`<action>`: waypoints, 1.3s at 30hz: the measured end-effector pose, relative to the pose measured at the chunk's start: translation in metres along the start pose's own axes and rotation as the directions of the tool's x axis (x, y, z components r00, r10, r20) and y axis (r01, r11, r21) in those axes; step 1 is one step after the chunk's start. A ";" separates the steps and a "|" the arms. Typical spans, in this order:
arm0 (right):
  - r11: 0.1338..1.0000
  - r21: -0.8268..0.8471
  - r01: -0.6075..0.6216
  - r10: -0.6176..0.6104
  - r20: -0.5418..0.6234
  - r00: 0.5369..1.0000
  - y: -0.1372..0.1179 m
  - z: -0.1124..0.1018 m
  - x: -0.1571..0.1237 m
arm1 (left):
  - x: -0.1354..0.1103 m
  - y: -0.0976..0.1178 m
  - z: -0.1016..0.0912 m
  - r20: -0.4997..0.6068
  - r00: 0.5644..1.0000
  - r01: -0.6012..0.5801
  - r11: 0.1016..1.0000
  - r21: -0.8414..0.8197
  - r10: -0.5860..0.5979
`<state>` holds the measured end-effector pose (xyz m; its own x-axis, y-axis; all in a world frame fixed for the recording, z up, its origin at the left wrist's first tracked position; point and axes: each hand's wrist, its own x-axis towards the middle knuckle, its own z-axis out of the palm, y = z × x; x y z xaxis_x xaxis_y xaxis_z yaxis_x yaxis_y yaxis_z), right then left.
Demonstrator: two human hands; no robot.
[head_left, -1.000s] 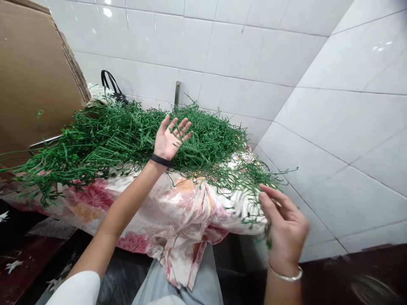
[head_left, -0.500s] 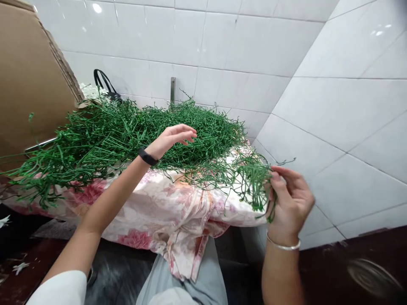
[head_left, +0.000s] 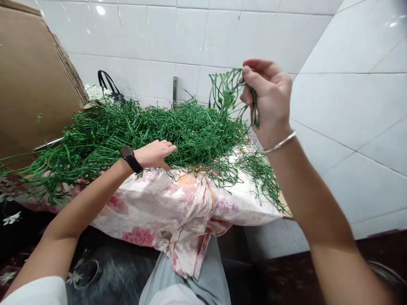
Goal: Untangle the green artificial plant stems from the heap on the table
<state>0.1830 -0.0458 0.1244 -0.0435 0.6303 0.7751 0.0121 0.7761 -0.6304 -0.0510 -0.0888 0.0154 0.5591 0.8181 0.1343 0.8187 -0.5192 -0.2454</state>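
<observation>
While the right hand (head_left: 267,97) clenches a clump of stems (head_left: 225,91) up high and the left hand (head_left: 155,153) rests slack-fingered on the pile (head_left: 127,131), tangles could probably drag extra strands off.

Floral cloth (head_left: 178,203) draped over the support (itself hidden), heap of green stems (head_left: 127,131) on top

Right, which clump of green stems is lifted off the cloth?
The small clump in the right hand, held above the big pile lying on the floral cloth.
</observation>
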 end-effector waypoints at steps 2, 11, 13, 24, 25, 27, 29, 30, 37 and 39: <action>1.000 0.017 -0.011 0.011 0.010 1.000 -0.001 0.009 0.011 | -0.003 0.002 0.004 -0.013 1.000 -0.004 0.987 0.159 0.006; 0.995 0.067 0.072 -0.071 -0.008 0.997 -0.008 0.026 0.021 | -0.019 -0.026 -0.001 -0.188 0.979 0.143 0.908 0.393 -0.073; 0.991 0.072 0.109 -0.107 -0.023 0.994 -0.008 0.025 0.024 | -0.025 -0.045 -0.017 -0.229 0.966 0.205 0.897 0.390 -0.121; 0.989 0.038 0.141 -0.138 -0.077 0.987 0.002 0.027 0.024 | -0.072 -0.168 -0.096 -0.568 0.493 0.818 0.574 0.043 -0.659; 0.990 0.014 0.141 -0.140 -0.076 0.987 0.003 0.027 0.024 | -0.076 -0.177 -0.093 -0.482 0.513 0.835 0.542 0.090 -0.710; 0.989 -0.034 0.143 -0.145 -0.063 0.987 0.006 0.028 0.022 | -0.083 -0.191 -0.085 -0.201 0.530 0.846 0.529 0.063 -0.824; 0.987 -0.062 0.149 -0.151 -0.035 0.988 0.009 0.029 0.021 | -0.088 -0.200 -0.077 -0.063 0.532 0.846 0.530 0.054 -0.844; 0.986 -0.066 0.151 -0.152 -0.014 0.988 0.011 0.029 0.020 | -0.089 -0.203 -0.074 0.003 0.539 0.840 0.539 0.058 -0.842; 0.989 -0.080 0.125 -0.125 0.006 0.992 0.010 0.038 0.019 | -0.089 -0.177 -0.093 0.133 0.506 0.843 0.521 0.135 -0.852; 0.990 -0.057 0.130 -0.129 0.024 0.991 0.005 0.038 0.022 | -0.084 -0.155 -0.108 0.005 0.523 0.843 0.518 0.148 -0.852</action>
<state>0.1441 -0.0287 0.1372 -0.0683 0.5244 0.8487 0.0636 0.8513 -0.5209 -0.2103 -0.1035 0.1455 -0.4060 0.8717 0.2745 0.8757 0.4570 -0.1559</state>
